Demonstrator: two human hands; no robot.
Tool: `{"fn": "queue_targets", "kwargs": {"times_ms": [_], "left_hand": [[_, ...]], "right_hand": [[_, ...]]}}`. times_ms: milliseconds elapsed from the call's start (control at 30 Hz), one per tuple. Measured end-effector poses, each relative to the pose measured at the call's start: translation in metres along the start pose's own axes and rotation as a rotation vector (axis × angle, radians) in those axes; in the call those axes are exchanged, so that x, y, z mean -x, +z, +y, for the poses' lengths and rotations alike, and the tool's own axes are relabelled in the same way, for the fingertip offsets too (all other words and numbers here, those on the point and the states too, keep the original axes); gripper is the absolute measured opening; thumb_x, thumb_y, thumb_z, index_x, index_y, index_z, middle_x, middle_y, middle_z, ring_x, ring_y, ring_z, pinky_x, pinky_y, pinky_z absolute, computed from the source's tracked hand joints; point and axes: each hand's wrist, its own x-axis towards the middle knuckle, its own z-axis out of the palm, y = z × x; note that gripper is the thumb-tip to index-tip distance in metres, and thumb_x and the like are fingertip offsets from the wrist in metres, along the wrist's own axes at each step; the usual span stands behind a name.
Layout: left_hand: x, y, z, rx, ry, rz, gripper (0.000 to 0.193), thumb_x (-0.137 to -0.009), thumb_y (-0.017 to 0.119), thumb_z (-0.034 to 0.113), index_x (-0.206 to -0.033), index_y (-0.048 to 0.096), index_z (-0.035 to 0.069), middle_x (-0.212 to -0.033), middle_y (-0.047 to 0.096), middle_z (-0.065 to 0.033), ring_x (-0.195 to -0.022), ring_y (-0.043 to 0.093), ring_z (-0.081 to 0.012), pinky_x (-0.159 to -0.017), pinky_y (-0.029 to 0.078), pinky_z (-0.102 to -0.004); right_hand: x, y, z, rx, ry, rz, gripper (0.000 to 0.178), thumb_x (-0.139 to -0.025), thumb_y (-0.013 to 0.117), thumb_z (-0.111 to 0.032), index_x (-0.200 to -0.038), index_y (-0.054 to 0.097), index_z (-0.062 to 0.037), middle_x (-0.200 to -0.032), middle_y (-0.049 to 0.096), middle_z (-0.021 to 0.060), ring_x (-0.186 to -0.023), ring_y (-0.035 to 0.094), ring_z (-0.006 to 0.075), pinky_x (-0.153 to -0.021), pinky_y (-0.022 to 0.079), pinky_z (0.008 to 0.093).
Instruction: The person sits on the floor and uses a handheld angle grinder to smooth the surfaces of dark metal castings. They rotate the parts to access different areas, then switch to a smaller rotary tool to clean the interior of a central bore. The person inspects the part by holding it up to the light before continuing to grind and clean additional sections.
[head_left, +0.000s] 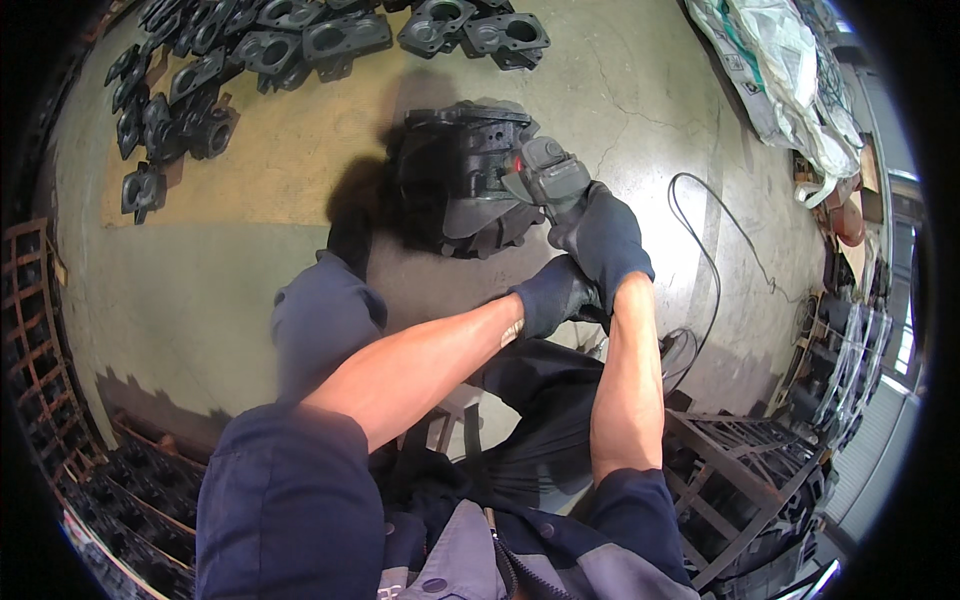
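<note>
A grey angle grinder (555, 178) with its guard toward the casting is pressed up to the right side of a black cast housing (465, 180) on the floor. My right hand (608, 238), in a dark glove, is closed round the grinder's body just behind its head. Lower down, my left hand (560, 295), gloved too, is closed at the rear part of the grinder, its fingers partly hidden. The disc is hard to make out. A reddish spot shows near the guard, and whether it is a spark I cannot tell.
A black cable (715, 270) loops over the floor on the right. Many black castings (270, 50) lie at the upper left. White sacks (785, 80) are heaped at the upper right. Metal racks (740, 470) stand at the lower right, with crates of dark parts (150, 490) lower left.
</note>
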Motion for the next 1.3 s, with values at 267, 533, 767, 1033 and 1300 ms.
{"fn": "queue_targets", "kwargs": {"times_ms": [267,533,767,1033,1300], "left_hand": [[-0.006,0.007,0.006,-0.006,-0.010,-0.012,0.024,-0.085,0.073,0.010,-0.106,0.068,-0.002,-0.099,0.073,-0.0101,-0.088,0.066,-0.0127,-0.080,0.054,-0.0305],[-0.003,0.013,0.016,0.136,-0.061,-0.019,0.016,-0.085,0.072,0.007,-0.098,0.071,-0.002,-0.090,0.074,-0.0087,-0.086,0.068,-0.0159,-0.077,0.056,-0.0299],[-0.018,0.001,0.002,0.228,-0.064,-0.037,0.016,-0.081,0.073,0.004,-0.097,0.073,0.003,-0.091,0.074,-0.0112,-0.083,0.070,-0.0201,-0.075,0.055,-0.0318],[-0.015,0.004,0.010,0.135,-0.061,-0.016,0.018,-0.078,0.076,0.005,-0.096,0.073,0.003,-0.093,0.074,-0.0124,-0.081,0.070,-0.0222,-0.074,0.055,-0.0335],[-0.012,0.004,0.004,0.128,-0.030,-0.009,0.021,-0.077,0.079,0.008,-0.096,0.073,0.004,-0.094,0.075,-0.0120,-0.082,0.070,-0.0226,-0.076,0.055,-0.0342]], "right_hand": [[0.001,0.001,0.016,-0.061,0.003,0.013,0.051,-0.068,0.076,-0.024,-0.108,0.062,0.0039,-0.096,0.070,0.0273,-0.092,0.068,0.0434,-0.080,0.054,0.0439],[0.005,-0.005,0.019,-0.089,0.076,0.046,0.051,-0.066,0.077,-0.024,-0.106,0.063,0.0041,-0.095,0.070,0.0274,-0.092,0.068,0.0429,-0.080,0.054,0.0440],[-0.008,0.000,0.018,-0.108,0.039,0.039,0.050,-0.067,0.074,-0.024,-0.106,0.063,0.0055,-0.095,0.070,0.0276,-0.091,0.068,0.0426,-0.080,0.054,0.0433],[-0.010,0.001,0.023,-0.101,0.048,0.039,0.049,-0.069,0.075,-0.026,-0.106,0.064,0.0047,-0.096,0.070,0.0274,-0.092,0.068,0.0430,-0.081,0.054,0.0439],[-0.005,-0.002,0.015,-0.095,0.033,0.025,0.050,-0.069,0.075,-0.025,-0.107,0.063,0.0051,-0.096,0.070,0.0280,-0.093,0.067,0.0438,-0.081,0.054,0.0443]]}}
